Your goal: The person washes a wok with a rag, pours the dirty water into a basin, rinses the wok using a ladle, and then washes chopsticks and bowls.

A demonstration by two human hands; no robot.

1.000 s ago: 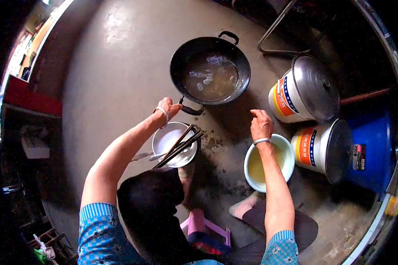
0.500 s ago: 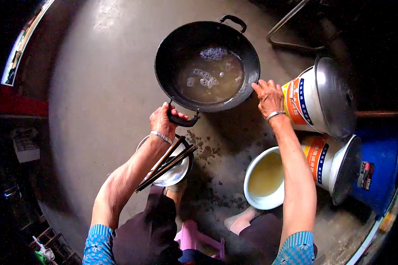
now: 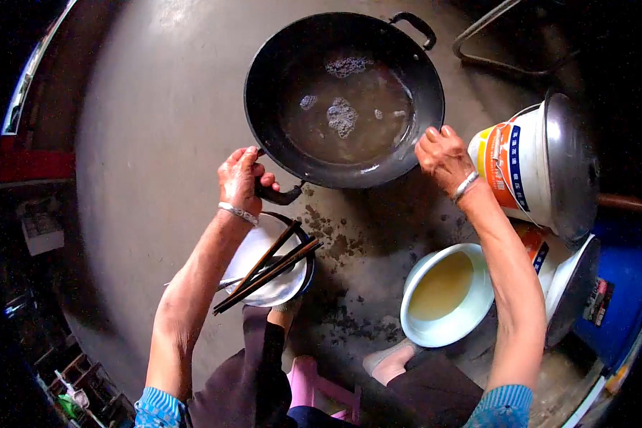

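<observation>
Gripping one black wok [image 3: 282,60], two hands work: the left hand [image 3: 242,180] curls round one of its two handles [image 3: 282,195], the right hand [image 3: 446,158] pinches the rim. The wok lies just ahead, between them. Nearer are one pale basin [image 3: 474,308], one bowl [image 3: 254,246], several chopsticks [image 3: 282,269]; rightward, two white buckets [image 3: 538,167].

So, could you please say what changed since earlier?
The right hand moved forward from the bowl of yellowish liquid to grip the rim of the wok, which appears raised; foam shifted. The left hand stays on the handle; chopsticks still lie across the white bowl.
</observation>
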